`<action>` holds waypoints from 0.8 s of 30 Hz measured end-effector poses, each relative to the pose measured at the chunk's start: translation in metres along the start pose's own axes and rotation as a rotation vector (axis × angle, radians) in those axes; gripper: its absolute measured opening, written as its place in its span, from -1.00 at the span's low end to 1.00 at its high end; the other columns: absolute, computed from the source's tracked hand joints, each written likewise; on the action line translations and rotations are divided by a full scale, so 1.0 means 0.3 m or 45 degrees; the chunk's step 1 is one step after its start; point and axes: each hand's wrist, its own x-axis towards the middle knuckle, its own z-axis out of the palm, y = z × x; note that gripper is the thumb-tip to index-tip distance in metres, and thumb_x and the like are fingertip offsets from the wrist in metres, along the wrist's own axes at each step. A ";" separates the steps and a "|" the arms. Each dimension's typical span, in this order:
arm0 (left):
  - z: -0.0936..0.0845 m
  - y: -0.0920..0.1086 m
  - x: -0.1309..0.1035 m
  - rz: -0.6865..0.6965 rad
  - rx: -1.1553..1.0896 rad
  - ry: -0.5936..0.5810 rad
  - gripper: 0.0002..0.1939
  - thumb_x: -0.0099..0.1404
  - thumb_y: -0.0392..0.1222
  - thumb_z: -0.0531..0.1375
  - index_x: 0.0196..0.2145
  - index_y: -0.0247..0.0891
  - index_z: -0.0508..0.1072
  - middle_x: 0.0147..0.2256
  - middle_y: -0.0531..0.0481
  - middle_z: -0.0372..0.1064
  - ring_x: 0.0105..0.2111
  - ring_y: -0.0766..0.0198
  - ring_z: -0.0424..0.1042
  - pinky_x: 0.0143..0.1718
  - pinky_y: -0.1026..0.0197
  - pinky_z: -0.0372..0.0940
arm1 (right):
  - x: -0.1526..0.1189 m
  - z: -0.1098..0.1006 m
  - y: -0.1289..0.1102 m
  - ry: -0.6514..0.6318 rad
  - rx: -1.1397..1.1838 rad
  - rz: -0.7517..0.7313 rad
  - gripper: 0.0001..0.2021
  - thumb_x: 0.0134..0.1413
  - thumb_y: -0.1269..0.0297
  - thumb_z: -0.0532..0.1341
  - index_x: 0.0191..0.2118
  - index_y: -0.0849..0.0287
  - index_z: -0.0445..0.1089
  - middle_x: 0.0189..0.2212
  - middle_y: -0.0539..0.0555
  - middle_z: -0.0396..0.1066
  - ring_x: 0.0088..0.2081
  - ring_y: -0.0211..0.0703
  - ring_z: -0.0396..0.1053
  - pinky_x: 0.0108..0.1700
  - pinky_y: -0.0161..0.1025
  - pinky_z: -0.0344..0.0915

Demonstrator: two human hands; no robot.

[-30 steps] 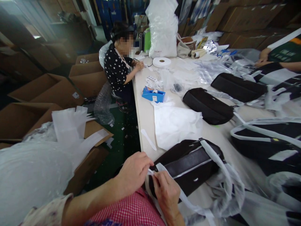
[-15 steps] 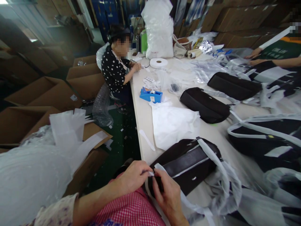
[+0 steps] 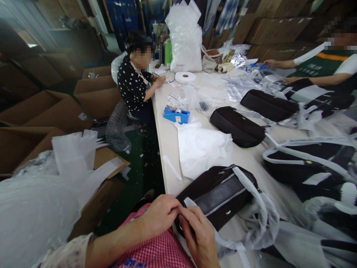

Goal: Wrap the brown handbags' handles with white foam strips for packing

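A black handbag lies on the near edge of the table, its strap wrapped in white sheeting. At the bag's left end, my left hand is closed in a pinch, fingertips meeting those of my right hand. My right hand is also closed, thumb and fingers curled at the bag's end near a small metal glint. What the fingertips hold is hidden. A white strip end sticks up behind the right fingers. White wrapping paper lies just beyond the bag.
A blue tape dispenser and a white roll stand on the table. More black bags lie to the right. Two co-workers are at the table. Open cartons and white packing sheets are at left.
My fingertips have come together, covering the small white piece that showed between them. The view has shifted slightly, and the co-worker at right has reached an arm further over the table.
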 end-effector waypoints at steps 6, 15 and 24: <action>-0.002 0.004 0.004 -0.005 0.037 -0.041 -0.72 0.26 -0.37 0.08 -0.27 -0.24 0.59 -0.28 -0.03 0.52 -0.25 0.23 0.44 -0.12 0.24 0.26 | 0.010 -0.031 0.009 -0.109 0.111 0.070 -0.78 0.27 0.40 0.04 -0.28 0.10 0.42 -0.42 0.01 0.44 -0.41 -0.27 0.43 -0.37 -0.40 0.33; 0.004 0.018 0.001 0.008 0.061 -0.023 -0.73 0.25 -0.37 0.09 -0.28 -0.23 0.59 -0.30 -0.02 0.52 -0.26 0.23 0.46 -0.16 0.25 0.28 | 0.051 -0.062 -0.044 -0.098 0.021 0.366 -0.76 0.22 0.20 0.16 -0.45 0.10 0.44 -0.58 -0.06 0.44 -0.57 -0.31 0.39 -0.51 -0.44 0.29; -0.006 0.031 0.011 -0.005 -0.006 -0.035 -0.71 0.23 -0.38 0.09 -0.27 -0.23 0.60 -0.29 -0.04 0.54 -0.25 0.20 0.48 -0.15 0.23 0.29 | 0.013 -0.059 -0.035 0.014 -0.048 0.186 -0.81 0.28 0.25 0.11 -0.22 0.09 0.49 -0.40 0.06 0.54 -0.42 -0.21 0.52 -0.38 -0.39 0.45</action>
